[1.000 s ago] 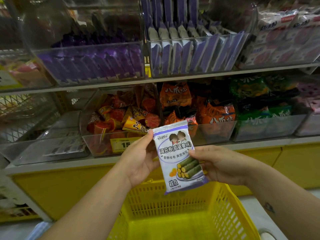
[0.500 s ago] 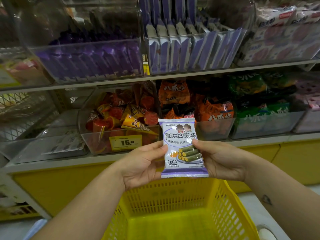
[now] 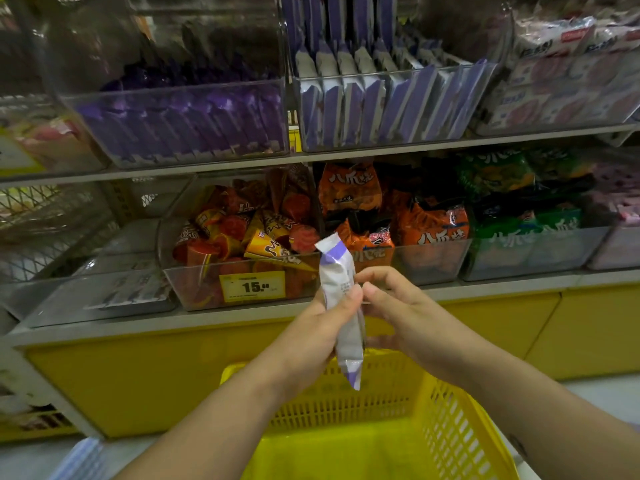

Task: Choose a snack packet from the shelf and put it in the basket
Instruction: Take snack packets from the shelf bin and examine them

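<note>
Head view: I'm seeing both hands meeting in the middle of the frame, in front of the shelf.

The left hand is gripping the snack packet. Its thumb is pressing across the near face and its fingers are wrapping round the far side. The right hand is coming in from the right with curled fingers. Its forefinger and thumb are pinching the packet's right edge and its lower fingers are tucking in behind.

The packet is white with purple ends. It's standing roughly upright and turned almost edge-on to me, with the top leaning a bit left. Its lower end is hanging just over the far rim of the yellow basket, so it's above the basket, not in it. I can't read the print from this angle.

Far side, lower shelf: a clear bin of orange-red cone snacks is sitting left of the hands with a yellow price tag reading 15. Right of that, orange packets and then green packets are sitting in their own bins.

Upper shelf: dark purple packets are lying at left. White-and-purple packets are standing in rows at centre.
</note>
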A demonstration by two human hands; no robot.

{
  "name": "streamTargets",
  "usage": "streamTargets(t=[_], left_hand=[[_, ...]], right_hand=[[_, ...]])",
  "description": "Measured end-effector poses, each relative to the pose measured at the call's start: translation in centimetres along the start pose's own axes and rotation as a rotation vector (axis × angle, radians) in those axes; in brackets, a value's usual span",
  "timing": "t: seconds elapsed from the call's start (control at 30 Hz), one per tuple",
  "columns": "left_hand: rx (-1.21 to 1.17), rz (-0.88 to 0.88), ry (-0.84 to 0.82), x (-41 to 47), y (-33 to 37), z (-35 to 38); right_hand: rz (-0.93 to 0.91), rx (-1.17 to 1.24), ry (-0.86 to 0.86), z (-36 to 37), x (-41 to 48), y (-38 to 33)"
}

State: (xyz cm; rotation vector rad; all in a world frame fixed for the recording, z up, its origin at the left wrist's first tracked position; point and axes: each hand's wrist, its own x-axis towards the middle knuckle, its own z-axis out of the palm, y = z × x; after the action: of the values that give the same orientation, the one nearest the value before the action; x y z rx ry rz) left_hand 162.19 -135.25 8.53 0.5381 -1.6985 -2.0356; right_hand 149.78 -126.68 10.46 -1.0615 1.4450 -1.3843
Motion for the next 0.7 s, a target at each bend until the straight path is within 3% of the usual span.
streamTargets(t=[0.17, 0.33, 0.53, 0.7], left_hand=[[-0.065, 0.025, -0.015, 0.0, 0.5, -0.7], [-0.039, 0.058, 0.016, 0.2, 0.4, -0.9], [-0.049, 0.124, 0.155, 0.9, 0.2, -1.7], [-0.225, 0.082, 0.161, 1.1, 0.5, -2.6]], right_hand=[[-0.034, -0.018, 0.105, -1.3, 0.8, 0.1], [-0.082, -0.071, 0.067, -2.3, 0.8, 0.1], [-0.307, -0.252, 0.040, -1.8, 0.2, -0.8], [-0.286, -0.185, -0.058, -2.3, 0.2, -1.3]])
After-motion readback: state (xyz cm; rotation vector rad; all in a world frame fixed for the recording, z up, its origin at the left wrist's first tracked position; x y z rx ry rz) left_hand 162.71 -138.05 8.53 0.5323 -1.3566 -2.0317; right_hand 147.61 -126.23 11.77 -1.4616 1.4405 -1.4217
